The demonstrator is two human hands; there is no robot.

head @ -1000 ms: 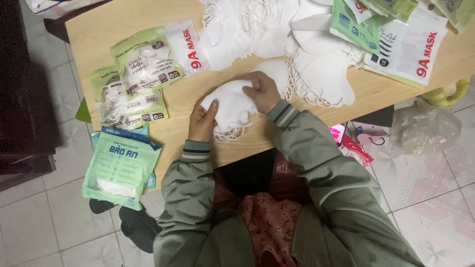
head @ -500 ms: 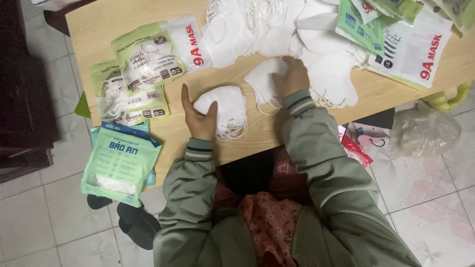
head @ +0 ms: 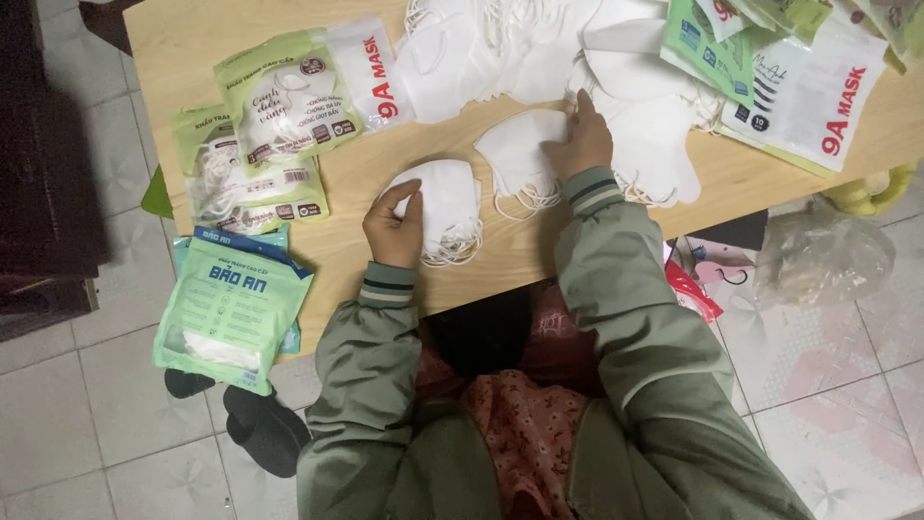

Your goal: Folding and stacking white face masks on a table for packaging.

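Green packets lying at counter left edge. Left hand pinching a small stack of white masks near the front edge. Right hand, fingers curled, gripping a second mask stack mid-counter, beside the loose mask pile.

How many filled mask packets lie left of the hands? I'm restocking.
3: one packet at the table's top left, one just below it, one overhanging the near edge, possibly hiding another.

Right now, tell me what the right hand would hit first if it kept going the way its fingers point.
The right hand, resting on a single white mask, points up the table toward the loose pile of white masks. It would likely meet that pile first.
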